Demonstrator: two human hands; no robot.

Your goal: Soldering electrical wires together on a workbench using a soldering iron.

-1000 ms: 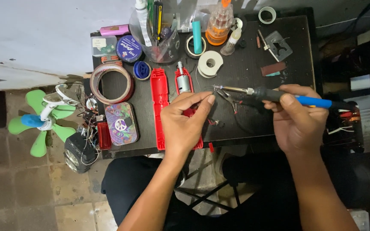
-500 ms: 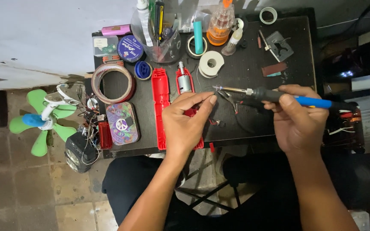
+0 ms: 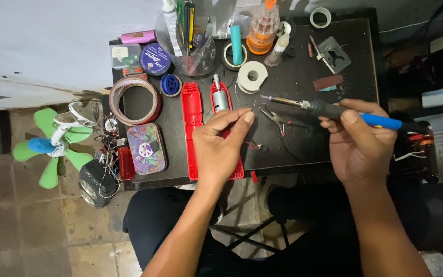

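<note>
Black and full of small stuff, the little table stands over a tiled floor, with a pale wall at 11 o'clock.

The left hand has its thumb and first finger pressed together on a thin wire, too fine to see well. The other fingers curl over a long red case. A small silver motor sits in the second red case half, at 12 o'clock from this hand.

The right hand wraps all its fingers around a soldering iron with a blue handle. Its metal tip points to 9 o'clock, just beside the wire. Small pliers lie right under the tip.

Half a second ago both hands were a bit closer together. Now the iron tip sits a little higher and the right hand has slid toward 3 o'clock.

At 12 o'clock from the hands lie a white tape roll, a clear cup of tools and an orange spool stack. At 10 o'clock sit a round dark tin, a small blue roll and a big brown tape ring. A purple tin with a round white sign lies at 9 o'clock.

Bare table shows at 3 o'clock, under the iron. The near edge is just below the left hand. Off the left edge, a green fan stands on the floor.
</note>
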